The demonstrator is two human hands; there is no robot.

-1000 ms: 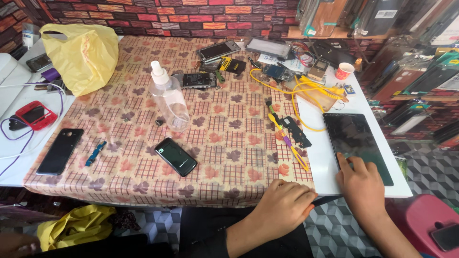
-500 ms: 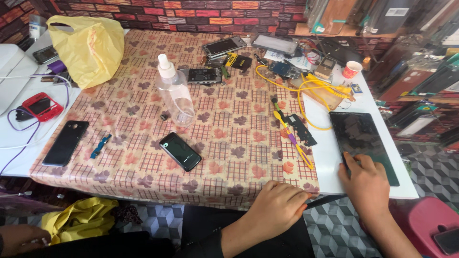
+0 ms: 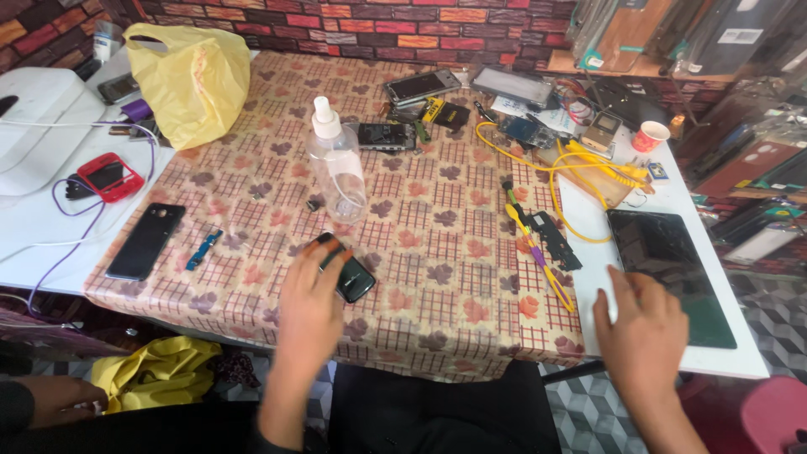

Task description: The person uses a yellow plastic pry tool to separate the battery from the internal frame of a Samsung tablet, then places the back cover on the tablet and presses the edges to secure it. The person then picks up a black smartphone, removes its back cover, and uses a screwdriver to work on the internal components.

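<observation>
Left hand (image 3: 313, 296) lies flat over the near end of a black smartphone (image 3: 351, 279), fingers spread and resting on it, not closed round it; the phone lies face up on the patterned tablecloth (image 3: 437, 210), its far corner showing past the fingertips. Right hand (image 3: 643, 329) rests open, palm down, on the white board (image 3: 672, 202) at the table's right edge, fingertips touching the near corner of a dark tablet (image 3: 668, 269) (holding nothing).

Just beyond the phone stands a clear spray bottle (image 3: 339, 172) with a white nozzle, upright. Between the two hands: a yellow-handled tool (image 3: 538, 256) and a black circuit strip (image 3: 556, 241), side by side. A yellow cable (image 3: 580, 168) loops further back. To the left, well apart, another black phone (image 3: 146, 240) lies flat near the cloth's edge, a small blue part (image 3: 204, 249) beside it. A red phone (image 3: 109, 176) and a yellow plastic bag (image 3: 195, 80) sit toward the far left.
</observation>
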